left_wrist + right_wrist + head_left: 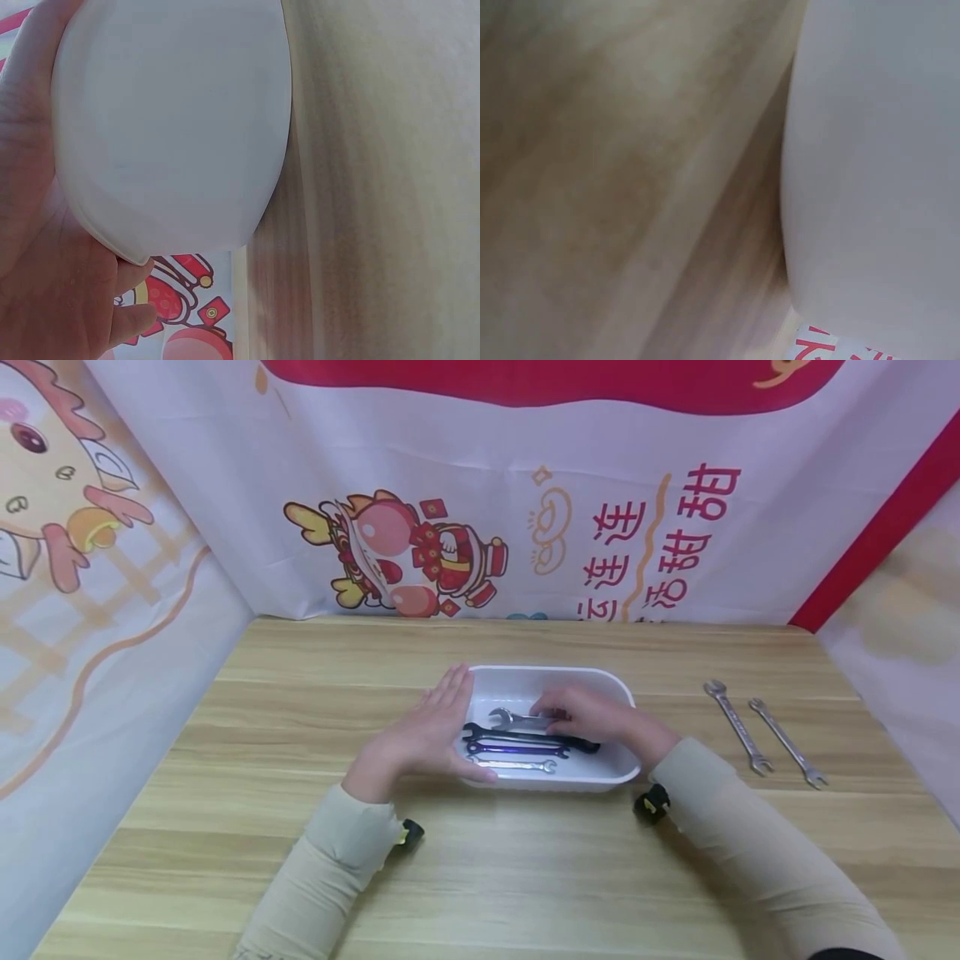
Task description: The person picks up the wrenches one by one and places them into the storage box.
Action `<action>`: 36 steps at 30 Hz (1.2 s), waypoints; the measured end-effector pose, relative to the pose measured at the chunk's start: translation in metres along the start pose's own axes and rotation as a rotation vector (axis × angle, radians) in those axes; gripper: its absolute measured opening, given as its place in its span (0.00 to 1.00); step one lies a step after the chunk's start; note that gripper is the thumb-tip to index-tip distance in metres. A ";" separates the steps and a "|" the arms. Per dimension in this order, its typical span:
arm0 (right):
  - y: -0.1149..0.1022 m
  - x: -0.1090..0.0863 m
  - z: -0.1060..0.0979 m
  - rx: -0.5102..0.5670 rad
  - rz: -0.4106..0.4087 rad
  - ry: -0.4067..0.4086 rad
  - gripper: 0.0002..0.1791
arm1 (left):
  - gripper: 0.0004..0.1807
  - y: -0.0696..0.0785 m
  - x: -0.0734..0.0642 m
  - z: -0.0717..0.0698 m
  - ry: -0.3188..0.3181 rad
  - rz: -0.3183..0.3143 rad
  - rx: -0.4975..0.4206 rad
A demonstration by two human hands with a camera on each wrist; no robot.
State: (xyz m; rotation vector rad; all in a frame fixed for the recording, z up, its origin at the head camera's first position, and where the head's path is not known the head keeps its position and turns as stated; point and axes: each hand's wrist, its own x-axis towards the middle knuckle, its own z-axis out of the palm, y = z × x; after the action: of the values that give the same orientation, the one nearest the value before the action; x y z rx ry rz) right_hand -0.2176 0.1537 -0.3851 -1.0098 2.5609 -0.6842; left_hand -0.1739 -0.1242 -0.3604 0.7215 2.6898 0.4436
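Note:
A white plastic basin (pixel 577 783) stands on the table with several wrenches lying side by side in it. Across its left end spreads my left hand (pixel 420 735), fingers straight along the rim and thumb at the near side; the left wrist view shows the palm against the basin's outer wall (pixel 172 135). Inside, my right hand (pixel 588 714) pinches a silver wrench (pixel 513 719) by its right part, which the fingers partly hide. Nearer lie a black wrench (pixel 517 737), a purple-blue wrench (pixel 517 749) and a thin silver wrench (pixel 517 765).
Right of the basin, a larger silver wrench (pixel 738 727) and a slimmer silver wrench (pixel 787 743) lie on the wooden table (pixel 525 877). A printed cloth (pixel 450 443) hangs behind the table's far edge. The basin's side wall (pixel 877 187) fills much of the right wrist view.

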 end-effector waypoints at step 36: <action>-0.008 -0.021 -0.006 -0.053 -0.085 0.077 0.14 | 0.81 0.003 -0.002 -0.001 -0.003 -0.009 -0.009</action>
State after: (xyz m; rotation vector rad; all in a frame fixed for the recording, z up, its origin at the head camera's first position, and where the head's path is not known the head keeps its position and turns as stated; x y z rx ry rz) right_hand -0.2009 0.1651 -0.3733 -1.1365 2.6278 -0.6939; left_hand -0.1712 -0.1230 -0.3577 0.7070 2.6850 0.4517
